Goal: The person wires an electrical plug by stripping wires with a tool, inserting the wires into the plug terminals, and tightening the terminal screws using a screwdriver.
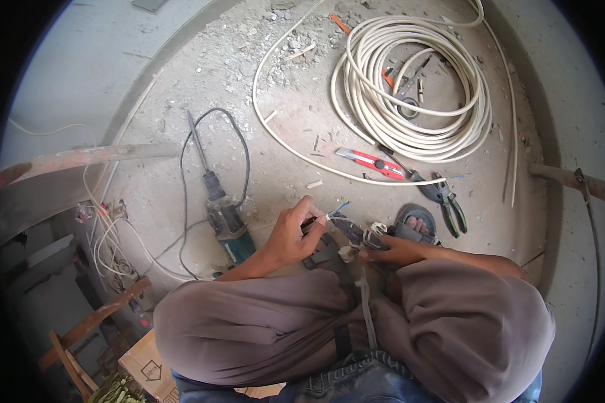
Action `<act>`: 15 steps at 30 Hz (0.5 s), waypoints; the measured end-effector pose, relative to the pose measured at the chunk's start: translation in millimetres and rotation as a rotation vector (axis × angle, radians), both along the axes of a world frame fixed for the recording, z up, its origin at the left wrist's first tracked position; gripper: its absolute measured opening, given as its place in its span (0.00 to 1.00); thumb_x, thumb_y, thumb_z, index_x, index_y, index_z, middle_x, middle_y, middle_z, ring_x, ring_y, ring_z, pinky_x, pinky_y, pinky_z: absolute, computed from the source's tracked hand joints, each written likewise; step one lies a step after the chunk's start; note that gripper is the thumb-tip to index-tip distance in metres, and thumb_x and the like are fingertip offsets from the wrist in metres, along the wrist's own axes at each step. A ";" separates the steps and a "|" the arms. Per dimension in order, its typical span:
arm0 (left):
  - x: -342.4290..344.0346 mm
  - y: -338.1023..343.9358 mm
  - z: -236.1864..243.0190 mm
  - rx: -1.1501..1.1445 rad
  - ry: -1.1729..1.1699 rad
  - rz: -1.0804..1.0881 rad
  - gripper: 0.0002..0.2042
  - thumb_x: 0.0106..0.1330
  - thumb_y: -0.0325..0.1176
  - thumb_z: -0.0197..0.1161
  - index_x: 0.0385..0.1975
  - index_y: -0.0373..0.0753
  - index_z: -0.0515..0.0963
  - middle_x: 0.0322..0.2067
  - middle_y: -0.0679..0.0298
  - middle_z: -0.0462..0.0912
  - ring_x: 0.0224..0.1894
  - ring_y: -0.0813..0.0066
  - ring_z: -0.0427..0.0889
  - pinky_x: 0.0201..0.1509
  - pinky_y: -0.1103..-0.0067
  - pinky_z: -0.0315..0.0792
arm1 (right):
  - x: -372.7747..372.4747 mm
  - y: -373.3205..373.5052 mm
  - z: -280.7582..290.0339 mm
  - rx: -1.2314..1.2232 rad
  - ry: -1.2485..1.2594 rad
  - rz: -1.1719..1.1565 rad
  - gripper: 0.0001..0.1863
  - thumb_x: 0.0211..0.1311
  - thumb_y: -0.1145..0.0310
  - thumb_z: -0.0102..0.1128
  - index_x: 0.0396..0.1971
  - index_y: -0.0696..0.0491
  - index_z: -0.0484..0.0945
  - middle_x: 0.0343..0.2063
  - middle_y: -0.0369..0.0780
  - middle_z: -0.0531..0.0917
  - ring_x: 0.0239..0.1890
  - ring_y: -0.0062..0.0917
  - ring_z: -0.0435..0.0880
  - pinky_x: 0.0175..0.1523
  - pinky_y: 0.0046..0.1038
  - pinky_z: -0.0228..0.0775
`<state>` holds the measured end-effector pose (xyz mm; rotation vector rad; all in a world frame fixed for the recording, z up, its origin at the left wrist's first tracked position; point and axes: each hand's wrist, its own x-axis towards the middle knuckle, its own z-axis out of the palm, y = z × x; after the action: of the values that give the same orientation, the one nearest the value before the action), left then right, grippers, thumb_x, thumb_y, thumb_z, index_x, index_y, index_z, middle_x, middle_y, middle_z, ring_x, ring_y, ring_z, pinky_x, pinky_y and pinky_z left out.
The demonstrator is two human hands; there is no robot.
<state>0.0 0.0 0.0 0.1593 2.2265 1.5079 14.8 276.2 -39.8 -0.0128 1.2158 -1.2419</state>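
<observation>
My left hand (292,234) is closed in a pinch on the end of a white electrical cable (328,217). Beyond the fingertips, thin blue and yellow-green inner wires (343,205) stick out. To its right, my right hand (402,251) is closed round a dark hand tool (349,228), whose kind I cannot make out; its front end lies close to the cable. A small loop of white cable (378,229) shows just above the right fingers. Both hands are between my bent knees, over my sandalled feet (417,220).
A large coil of white cable (474,101) lies at the far right. Nearer are a red utility knife (373,163), a dark-handled tool (425,187) and green-black pliers (450,205). A corded power drill (223,218) with a long bit lies left, a cardboard box (148,366) lower left. Rubble (292,47) covers the far floor.
</observation>
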 end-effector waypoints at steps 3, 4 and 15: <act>13.1 -19.6 -3.9 0.026 -0.081 0.067 0.05 0.70 0.27 0.58 0.34 0.34 0.71 0.18 0.58 0.77 0.20 0.73 0.79 0.27 0.74 0.69 | 9.1 -23.6 0.0 0.163 0.039 0.104 0.33 0.66 0.35 0.58 0.49 0.53 0.80 0.38 0.38 0.83 0.45 0.25 0.80 0.52 0.30 0.71; -4.3 -32.9 -4.3 -0.034 -0.066 0.088 0.05 0.70 0.27 0.57 0.33 0.34 0.71 0.18 0.57 0.77 0.20 0.73 0.79 0.27 0.74 0.69 | -6.6 -38.4 -22.3 0.137 0.223 0.116 0.33 0.66 0.35 0.58 0.45 0.55 0.81 0.36 0.38 0.83 0.43 0.25 0.80 0.50 0.31 0.71; -10.6 2.0 -60.6 0.064 0.158 0.076 0.09 0.64 0.29 0.64 0.32 0.33 0.70 0.23 0.54 0.80 0.25 0.59 0.81 0.30 0.68 0.71 | 40.5 -6.8 -101.9 0.270 0.274 -0.290 0.27 0.69 0.46 0.62 0.48 0.57 0.71 0.38 0.41 0.81 0.35 0.23 0.79 0.38 0.27 0.74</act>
<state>-10.6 2.0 -60.6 0.2235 2.3315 1.6604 55.4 269.4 -141.8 0.2037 1.6620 -1.3444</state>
